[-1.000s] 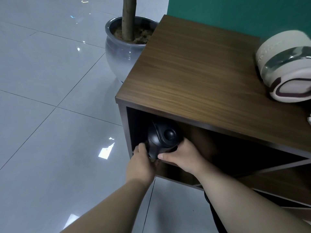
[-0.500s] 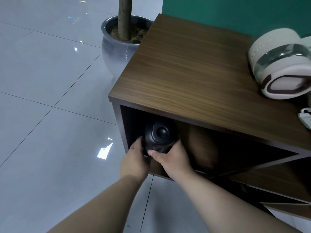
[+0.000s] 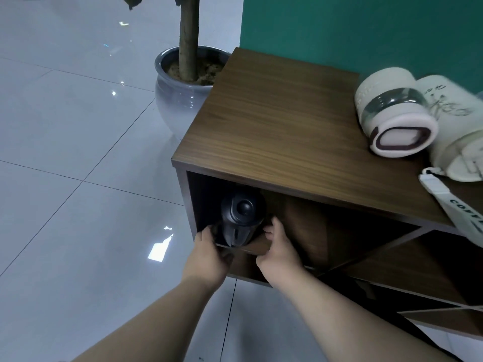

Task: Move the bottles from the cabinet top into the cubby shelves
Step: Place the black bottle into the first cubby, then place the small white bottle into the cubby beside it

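I have both hands at the black bottle, which stands in the leftmost cubby of the cabinet. My left hand cups its lower left side, fingers curled round the base. My right hand sits just right of it, fingers loosely bent; I cannot tell whether they touch the bottle or only rest on the shelf edge. The bottle's base is hidden behind my left hand, and the cubby's dark interior swallows its outline at the back.

Up and to the right of my hands, on the cabinet top, two cream bottles lie on their sides. The nearer bottle shows a grey band and a dark-rimmed end. The farther bottle touches it and is cut off by the frame edge, its markings too blurred to read. A white strap trails over the cabinet's front edge, its lettering only partly visible.

Up and left, a grey planter holds a trunk.
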Available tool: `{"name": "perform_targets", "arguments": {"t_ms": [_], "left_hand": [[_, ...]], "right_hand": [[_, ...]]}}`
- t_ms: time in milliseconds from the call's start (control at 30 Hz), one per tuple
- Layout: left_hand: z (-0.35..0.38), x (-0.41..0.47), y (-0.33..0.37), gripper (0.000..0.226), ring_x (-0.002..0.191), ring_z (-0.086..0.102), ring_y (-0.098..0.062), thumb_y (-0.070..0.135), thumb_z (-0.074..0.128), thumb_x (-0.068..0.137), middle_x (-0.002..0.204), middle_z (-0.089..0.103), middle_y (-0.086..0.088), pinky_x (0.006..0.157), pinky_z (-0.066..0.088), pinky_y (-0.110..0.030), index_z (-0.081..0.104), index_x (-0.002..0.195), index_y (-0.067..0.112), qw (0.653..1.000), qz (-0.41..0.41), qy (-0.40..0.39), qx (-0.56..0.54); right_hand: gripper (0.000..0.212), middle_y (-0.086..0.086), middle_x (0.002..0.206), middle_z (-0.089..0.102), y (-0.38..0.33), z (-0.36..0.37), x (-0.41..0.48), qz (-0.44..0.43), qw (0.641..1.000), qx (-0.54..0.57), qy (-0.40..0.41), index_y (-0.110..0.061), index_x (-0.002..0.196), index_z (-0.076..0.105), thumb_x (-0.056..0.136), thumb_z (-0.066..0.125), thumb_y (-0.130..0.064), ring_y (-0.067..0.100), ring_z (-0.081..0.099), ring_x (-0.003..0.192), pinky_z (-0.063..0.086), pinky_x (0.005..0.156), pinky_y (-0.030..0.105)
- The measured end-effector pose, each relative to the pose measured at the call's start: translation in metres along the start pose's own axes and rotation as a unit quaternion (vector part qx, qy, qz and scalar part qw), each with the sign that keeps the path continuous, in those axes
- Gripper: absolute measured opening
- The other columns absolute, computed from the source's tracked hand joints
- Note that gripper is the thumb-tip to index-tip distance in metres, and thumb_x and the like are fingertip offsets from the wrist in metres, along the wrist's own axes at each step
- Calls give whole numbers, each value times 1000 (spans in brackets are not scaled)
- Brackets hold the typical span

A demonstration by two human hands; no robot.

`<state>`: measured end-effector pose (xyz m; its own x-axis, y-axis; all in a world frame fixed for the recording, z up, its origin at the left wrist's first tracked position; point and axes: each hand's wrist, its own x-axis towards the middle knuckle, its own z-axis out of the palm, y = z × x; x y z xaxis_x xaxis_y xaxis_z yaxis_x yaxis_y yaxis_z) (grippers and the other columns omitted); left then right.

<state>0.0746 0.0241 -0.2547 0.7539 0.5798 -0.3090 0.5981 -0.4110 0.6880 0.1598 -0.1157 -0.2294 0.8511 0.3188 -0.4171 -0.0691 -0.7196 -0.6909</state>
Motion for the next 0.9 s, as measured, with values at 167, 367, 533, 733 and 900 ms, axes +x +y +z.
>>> {"name": "perform_targets", "arguments": {"t_ms": [167, 367, 533, 733, 900], "left_hand": [[-26, -20, 13, 51, 93, 67, -27, 53, 63, 74, 111, 70, -3, 84, 59, -38, 65, 117, 24, 994, -46, -90, 50], [-68, -76, 70, 40, 85, 65, -16, 46, 65, 94, 109, 68, -2, 64, 52, -24, 63, 123, 19, 973, 18, -232, -11], [-89, -121, 98, 24, 87, 71, -9, 45, 70, 92, 96, 73, 9, 72, 52, -23, 68, 110, 30, 962, 113, -209, -133], [-93, -128, 111, 18, 87, 67, -4, 45, 68, 93, 95, 73, 11, 75, 51, -22, 70, 107, 32, 957, 161, -218, -103], [-87, -109, 112, 26, 99, 69, -10, 51, 68, 90, 105, 73, 8, 94, 56, -33, 70, 108, 32, 948, 174, -256, -71]], "right_hand": [[69, -10, 115, 65, -8, -36, -34, -8, 999, 37, 33, -24, 141, 51, 81, 52, 8, 13, 61, 112, 48, 105, 36], [31, -8, 89, 76, -37, -90, -119, -102, 982, 95, 127, -32, 93, 71, 88, 62, -2, 5, 69, 88, 56, 90, 35], [36, -14, 109, 64, -76, -159, -170, -181, 945, 31, 270, -33, 121, 62, 86, 71, -29, 8, 65, 90, 50, 77, 30], [75, 4, 138, 51, -123, -212, -142, -108, 941, -58, 315, -21, 142, 43, 81, 69, -57, 27, 56, 121, 39, 85, 35], [86, 11, 121, 63, -138, -203, -94, 15, 945, 26, 326, -11, 131, 47, 70, 63, -71, 35, 64, 99, 53, 82, 43]]}}
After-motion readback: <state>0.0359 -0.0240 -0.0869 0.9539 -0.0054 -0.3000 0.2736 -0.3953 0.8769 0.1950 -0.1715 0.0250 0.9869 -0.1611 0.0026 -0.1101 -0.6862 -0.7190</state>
